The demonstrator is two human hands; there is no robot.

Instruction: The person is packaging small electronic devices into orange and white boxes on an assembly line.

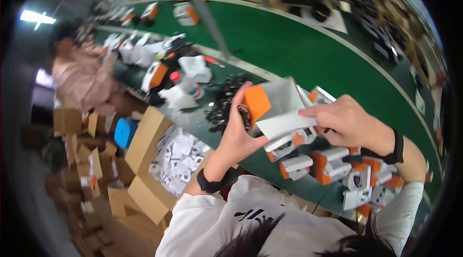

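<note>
My left hand is closed round the orange end of a small orange-and-white carton, whose top stands open and shows a grey inside. Something dark and looped, perhaps a cable, sits between that palm and the carton; I cannot make out its kind. At the carton's near side, the fingers of my right hand are bent and pinch the white flap. A heap of small black parts lies just beyond my left hand. Below my right hand, several similar open cartons stand on the green table.
A big cardboard box full of small white pieces stands at my left. Farther along the table are white bags and a bottle with a red cap. A green conveyor belt runs beyond; a co-worker is at far left.
</note>
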